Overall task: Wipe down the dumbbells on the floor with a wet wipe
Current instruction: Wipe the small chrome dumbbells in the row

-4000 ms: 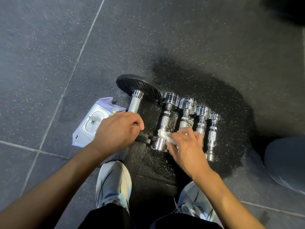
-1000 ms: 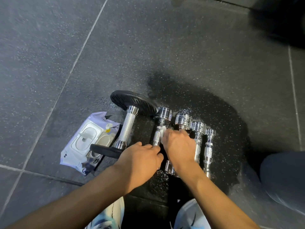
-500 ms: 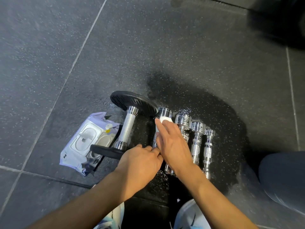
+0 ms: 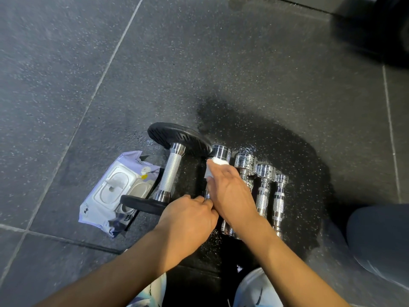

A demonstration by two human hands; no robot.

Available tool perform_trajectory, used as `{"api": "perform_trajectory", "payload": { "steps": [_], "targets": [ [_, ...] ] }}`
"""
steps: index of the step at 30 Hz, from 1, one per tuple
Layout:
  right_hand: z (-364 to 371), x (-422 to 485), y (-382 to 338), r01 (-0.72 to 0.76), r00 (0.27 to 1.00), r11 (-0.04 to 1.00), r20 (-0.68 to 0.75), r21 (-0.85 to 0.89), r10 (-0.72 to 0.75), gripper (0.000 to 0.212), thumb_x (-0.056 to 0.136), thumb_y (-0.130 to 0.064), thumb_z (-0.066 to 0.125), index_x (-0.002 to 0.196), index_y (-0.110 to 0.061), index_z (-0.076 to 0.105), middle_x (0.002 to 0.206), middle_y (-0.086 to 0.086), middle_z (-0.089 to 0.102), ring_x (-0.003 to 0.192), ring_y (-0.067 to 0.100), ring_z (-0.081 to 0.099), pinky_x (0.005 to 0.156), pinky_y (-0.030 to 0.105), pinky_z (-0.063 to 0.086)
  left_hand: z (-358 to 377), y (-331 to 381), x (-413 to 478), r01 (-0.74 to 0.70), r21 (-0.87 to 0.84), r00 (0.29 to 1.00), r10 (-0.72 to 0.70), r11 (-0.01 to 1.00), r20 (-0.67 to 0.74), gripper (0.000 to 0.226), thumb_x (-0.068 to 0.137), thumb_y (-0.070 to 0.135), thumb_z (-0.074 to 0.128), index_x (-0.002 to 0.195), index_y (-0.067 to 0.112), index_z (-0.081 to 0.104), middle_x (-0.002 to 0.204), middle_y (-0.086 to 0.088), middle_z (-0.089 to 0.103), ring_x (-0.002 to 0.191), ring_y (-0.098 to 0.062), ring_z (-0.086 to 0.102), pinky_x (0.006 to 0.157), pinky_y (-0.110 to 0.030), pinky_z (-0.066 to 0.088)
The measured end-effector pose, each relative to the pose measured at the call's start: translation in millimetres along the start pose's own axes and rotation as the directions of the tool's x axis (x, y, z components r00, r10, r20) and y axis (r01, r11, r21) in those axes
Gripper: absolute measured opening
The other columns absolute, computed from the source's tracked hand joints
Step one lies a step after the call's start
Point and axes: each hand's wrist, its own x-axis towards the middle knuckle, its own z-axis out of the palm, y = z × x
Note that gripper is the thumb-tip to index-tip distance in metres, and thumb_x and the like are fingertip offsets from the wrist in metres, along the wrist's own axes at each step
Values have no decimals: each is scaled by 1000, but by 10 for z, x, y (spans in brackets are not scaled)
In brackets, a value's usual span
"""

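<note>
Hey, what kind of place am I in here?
Most likely a gym: speckled rubber floor tiles, a black-plated dumbbell and a row of chrome dumbbells lying on them.

Dark speckled rubber floor (image 4: pixel 221 63) in large tiles

Pale seams (image 4: pixel 115 54) cross the left and right of the frame; a wet dark patch (image 4: pixel 287 147) spreads at centre right, deep shadow (image 4: pixel 380 29) upper right.

Bare forearms; white sneakers (image 4: pixel 257 291), dark streaks; black shorts.
</note>
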Motion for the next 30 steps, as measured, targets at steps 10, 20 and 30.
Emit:
{"api": "perform_trajectory", "payload": {
  "steps": [10,20,30],
  "targets": [
    [0,-142,-43,-361,894,692,23,625,447,40,103,-14,53,136,-35,56,116,4,75,91,10,71,82,28,58,23,20,-10,5,-2,1000,-5,1000,-30,39,96,11,52,135,13,53,132,-8,57,117,-26,56,91,-39,46],
    [21,-142,-69,-294,947,845,17,447,320,46,101,-11,50,145,-27,51,94,-7,66,80,6,64,67,12,46,-5,7,-12,-5,5,1000,6,1000,-17,39,97,12,51,136,13,53,134,-9,55,119,-26,55,94,-39,45],
    [-62,303,-265,124,967,907,253,-403,-20,43,100,-8,36,143,-3,39,110,10,68,111,29,56,103,34,43,-52,13,-48,26,28,999,-27,999,37,25,94,7,52,115,13,63,115,-9,67,110,-27,60,92,-40,44]
  ]
}}
